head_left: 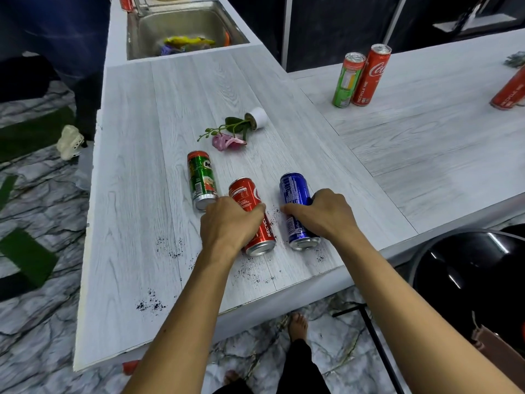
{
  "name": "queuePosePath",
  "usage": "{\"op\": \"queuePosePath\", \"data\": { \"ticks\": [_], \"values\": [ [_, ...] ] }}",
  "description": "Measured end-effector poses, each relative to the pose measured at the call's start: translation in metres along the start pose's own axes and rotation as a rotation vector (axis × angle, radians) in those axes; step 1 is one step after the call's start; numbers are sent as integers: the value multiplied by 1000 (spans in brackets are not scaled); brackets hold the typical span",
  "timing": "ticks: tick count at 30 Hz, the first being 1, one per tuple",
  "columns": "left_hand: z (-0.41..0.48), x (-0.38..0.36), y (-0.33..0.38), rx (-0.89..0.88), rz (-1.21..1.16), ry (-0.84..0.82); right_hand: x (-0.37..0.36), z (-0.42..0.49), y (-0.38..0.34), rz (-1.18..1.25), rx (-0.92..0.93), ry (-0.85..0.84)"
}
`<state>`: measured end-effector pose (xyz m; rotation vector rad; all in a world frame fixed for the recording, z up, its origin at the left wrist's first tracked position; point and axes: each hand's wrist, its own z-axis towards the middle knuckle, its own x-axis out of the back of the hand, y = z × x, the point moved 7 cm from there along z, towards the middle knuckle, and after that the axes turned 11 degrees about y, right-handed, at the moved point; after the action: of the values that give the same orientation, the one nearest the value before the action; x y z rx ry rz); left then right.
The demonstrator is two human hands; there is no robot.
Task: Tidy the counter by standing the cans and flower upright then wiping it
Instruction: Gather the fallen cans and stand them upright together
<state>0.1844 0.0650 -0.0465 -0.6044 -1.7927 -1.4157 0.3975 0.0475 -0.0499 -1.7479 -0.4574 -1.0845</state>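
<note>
Three cans lie on their sides on the white wood-grain counter [136, 172]. My left hand [227, 223] wraps over the red can [246, 194] in the middle. My right hand [321, 211] grips the blue can [294, 191] beside it. The green can [200, 177] lies free to the left, just touching distance from my left hand. Behind them a pink flower [227, 141] in a small white pot [259, 117] is tipped over. Black crumbs [170, 245] are scattered over the near part of the counter.
A steel sink [159, 27] with coloured items is at the far end. A green can [348, 79] and red can [370, 75] stand upright on the right counter; another red can [508, 92] is at the right edge. A black stool [468, 274] stands lower right.
</note>
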Motion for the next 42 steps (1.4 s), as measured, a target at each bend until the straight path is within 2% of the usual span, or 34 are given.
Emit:
{"op": "queuePosePath", "data": {
  "ticks": [7, 14, 21, 28, 42],
  "values": [
    [-5, 7, 6, -63, -178, -46, 12, -9, -5, 74, 94, 68],
    [-9, 17, 19, -186, -303, 68, 32, -12, -8, 175, 173, 178],
    [-7, 9, 41, -298, -343, 113, 53, 2, -2, 263, 239, 291],
    [7, -16, 82, -323, -391, 80, 77, 34, 12, 333, 256, 359],
    [45, -80, 174, -331, -473, 72, 116, 138, 54, 368, 261, 383]
  ]
}}
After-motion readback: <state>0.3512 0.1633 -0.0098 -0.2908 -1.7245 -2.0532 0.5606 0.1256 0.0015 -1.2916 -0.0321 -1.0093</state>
